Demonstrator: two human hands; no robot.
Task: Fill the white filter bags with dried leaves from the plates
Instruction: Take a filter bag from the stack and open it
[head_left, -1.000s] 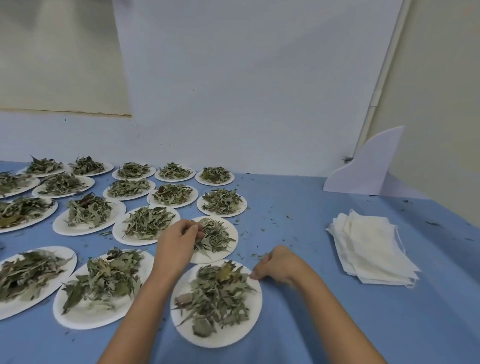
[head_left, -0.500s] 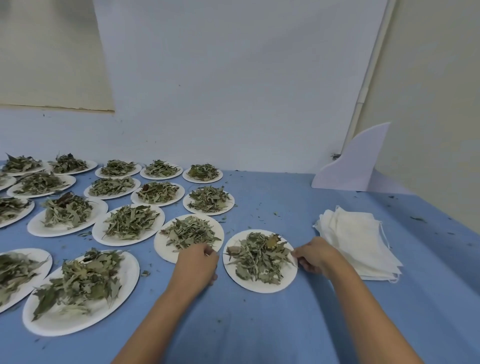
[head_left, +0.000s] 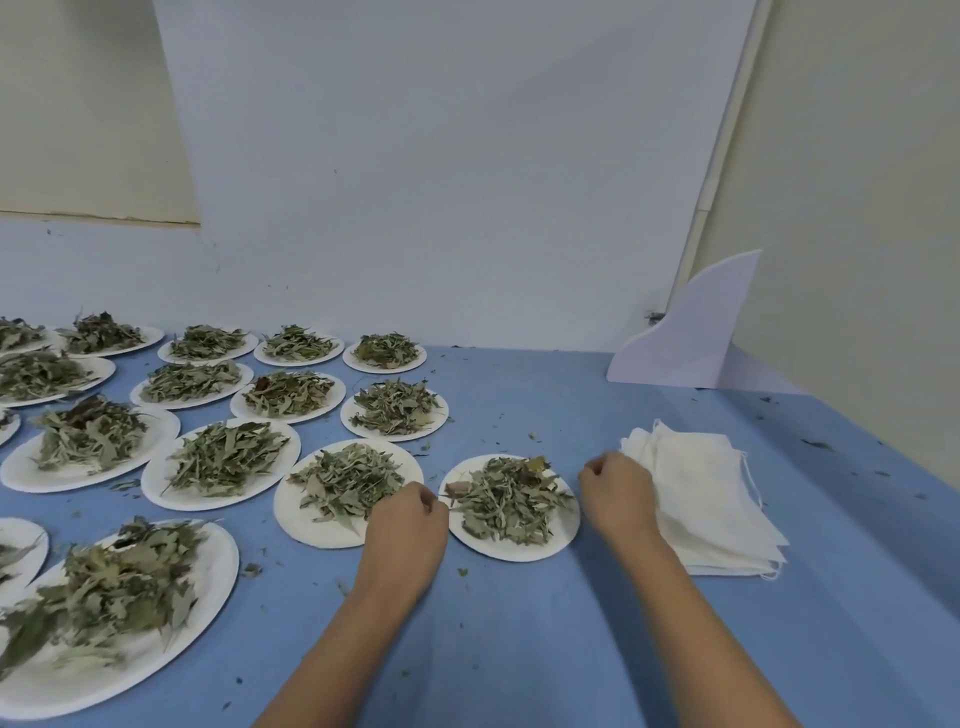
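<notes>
My blue worktop (head_left: 519, 649) sits against a pale wall (head_left: 441, 182). A curved white board (head_left: 691, 332) stands in the far corner.

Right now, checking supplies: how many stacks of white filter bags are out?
1: the stack of filter bags lies on the blue table, beside the right hand; others may sit off-frame.

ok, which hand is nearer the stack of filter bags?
Right. The right hand is beside the stack of filter bags; the left hand is across the plate of leaves.

Head view, looking down over table (head_left: 519, 649)
</notes>
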